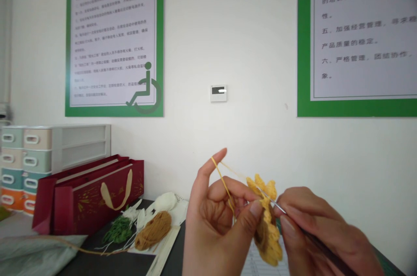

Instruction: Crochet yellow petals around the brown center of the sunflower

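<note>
Table: dark top, back edge along the wall.
Drawer units: small stacked drawers, mixed colours, left end near the back edge.
Front red bag: pale handle, gold print, just beside the drawers; a second red bag right behind it.
Green yarn: loose tangle before the bags.
White yarn: bundle toward the back edge.
Brown yarn: wound skein, beside the white.
Pale strip: flat, slanting toward the near edge.
Grey sheet: crumpled, left end, nearer the front.
Printed paper: right of the strip, mostly hidden.
</note>
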{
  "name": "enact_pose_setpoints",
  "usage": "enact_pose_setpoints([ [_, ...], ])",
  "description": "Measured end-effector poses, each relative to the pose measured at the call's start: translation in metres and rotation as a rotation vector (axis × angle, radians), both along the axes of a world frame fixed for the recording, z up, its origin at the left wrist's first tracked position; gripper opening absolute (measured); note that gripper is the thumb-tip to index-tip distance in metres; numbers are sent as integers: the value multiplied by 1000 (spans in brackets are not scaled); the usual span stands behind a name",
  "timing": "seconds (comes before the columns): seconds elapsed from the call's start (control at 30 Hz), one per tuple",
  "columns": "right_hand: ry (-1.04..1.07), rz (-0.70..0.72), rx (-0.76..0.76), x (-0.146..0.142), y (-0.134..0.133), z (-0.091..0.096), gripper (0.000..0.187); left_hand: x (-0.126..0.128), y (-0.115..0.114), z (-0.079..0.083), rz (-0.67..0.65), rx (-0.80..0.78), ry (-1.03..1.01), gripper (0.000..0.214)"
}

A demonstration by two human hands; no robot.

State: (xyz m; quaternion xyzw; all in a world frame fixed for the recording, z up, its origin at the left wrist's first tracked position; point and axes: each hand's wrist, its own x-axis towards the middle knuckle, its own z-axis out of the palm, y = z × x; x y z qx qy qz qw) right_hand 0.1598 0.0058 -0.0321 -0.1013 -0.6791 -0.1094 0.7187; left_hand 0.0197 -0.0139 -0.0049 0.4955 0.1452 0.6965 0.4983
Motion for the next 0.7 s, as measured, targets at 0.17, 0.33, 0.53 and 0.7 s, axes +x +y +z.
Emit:
enact_pose_setpoints([
  [0.17,225,15,12,-17,7,-14,44,-2,3,1,-102,-47,-15,104],
  [0.33,504,305,-159,-37,13,-20,3,-1,7,0,-158,-69,-53,105],
  [0.53,369,337,-266,-19,12,-11,7,2,5,0,-105,-30,-52,98],
  [0.7,78,-122,32,1,12,-8,32,4,3,-1,26,-3,-19,94],
])
